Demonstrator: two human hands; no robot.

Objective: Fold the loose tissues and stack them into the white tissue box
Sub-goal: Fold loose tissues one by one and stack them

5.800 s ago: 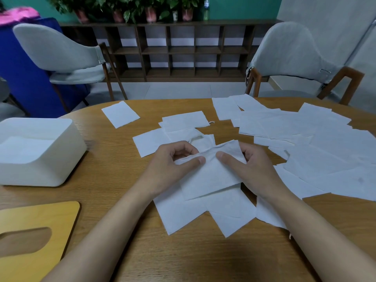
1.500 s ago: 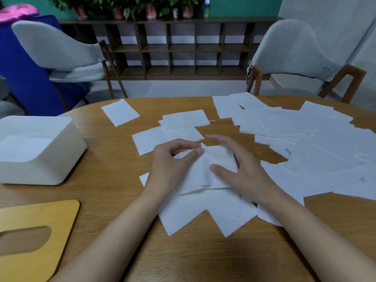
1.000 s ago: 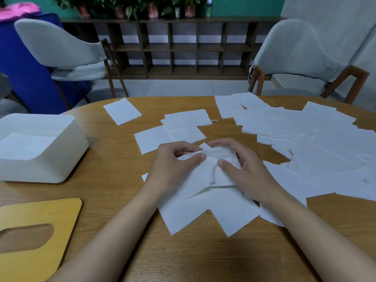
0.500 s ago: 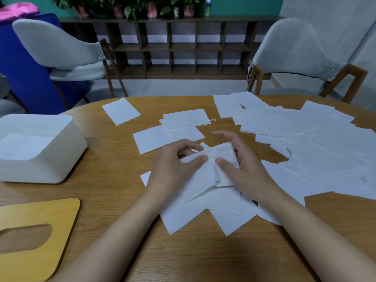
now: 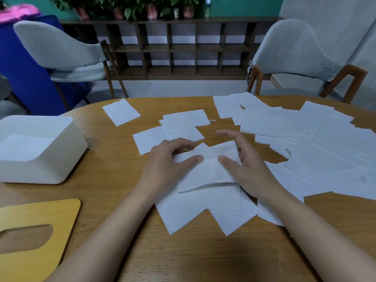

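Head view is showing your table [image 5: 193, 257] carrying a big sprawl of loose tissues [image 5: 329, 143] off to your right, with the white tissue box [image 5: 61, 165] sitting open at your left and the wooden lid [image 5: 61, 216] lying nearer you, apart from it. (foldfan)

Yep, and the half-folded tissue [image 5: 207, 174] is lying dead centre on top of other sheets, long side running roughly left to right. Your left hand [image 5: 166, 167] is pinching its left end, thumb on top, fingers curled at the far edge. Your right hand [image 5: 250, 171] is spreading its fingers, thumb pressing down on the sheet. (paperpusher)

So the box is lying left of both hands, and the left one is sitting nearer for the carry, I'm guessing. (foldfan)

Agreed. Bare wood is lying between that hand and the box, so you're getting a free lane. I'd be lifting over the box's near wall and watching you're not dragging the sheets underneath along. (paperpusher)
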